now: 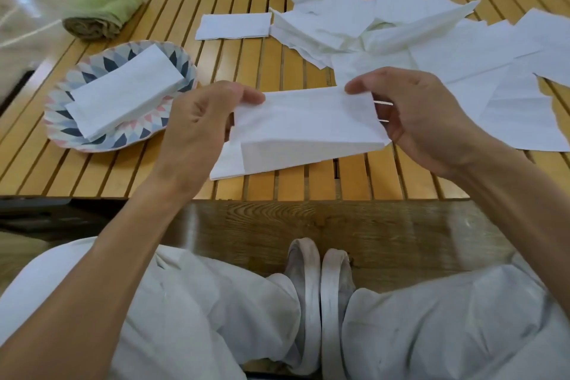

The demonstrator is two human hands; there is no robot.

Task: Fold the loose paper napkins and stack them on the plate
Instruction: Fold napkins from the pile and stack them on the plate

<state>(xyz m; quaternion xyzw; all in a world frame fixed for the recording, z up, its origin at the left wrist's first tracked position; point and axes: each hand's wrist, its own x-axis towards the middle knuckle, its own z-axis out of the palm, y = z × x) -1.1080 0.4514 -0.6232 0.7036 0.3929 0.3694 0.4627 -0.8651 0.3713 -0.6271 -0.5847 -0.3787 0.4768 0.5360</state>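
The napkin [305, 129] I am folding sits at the centre of my view, lifted off the slatted surface [262, 71] except for its near-left corner, which droops toward the slats at 7 o'clock. My left hand [197, 126] pinches its left end, thumb on top and fingers curled beneath; my right hand [413, 114] pinches the right end the same way. So each grip is narrow and closed on the paper. I hold it by both ends because thin tissue sags and skews when held at one point, and this way I can line the edges up before pressing a crease.

The plate [61, 129] lies at 9 o'clock from the napkin, near my left hand, so a finished piece should need only a short carry. A stack of folded napkins [123, 95] already rests on it, set on a diagonal. I judge the task well short of done: the heap of loose napkins [401, 37] spreads from 12 to 3 o'clock, some overlapping, some crumpled. One flat folded napkin [234, 26] lies apart at 11 o'clock, not yet on the plate.

A rolled green towel [101, 9] rests beyond the plate at 10 o'clock, clear of the work. Next I would expect to bring the ends together or flatten the fold, then move the piece left.
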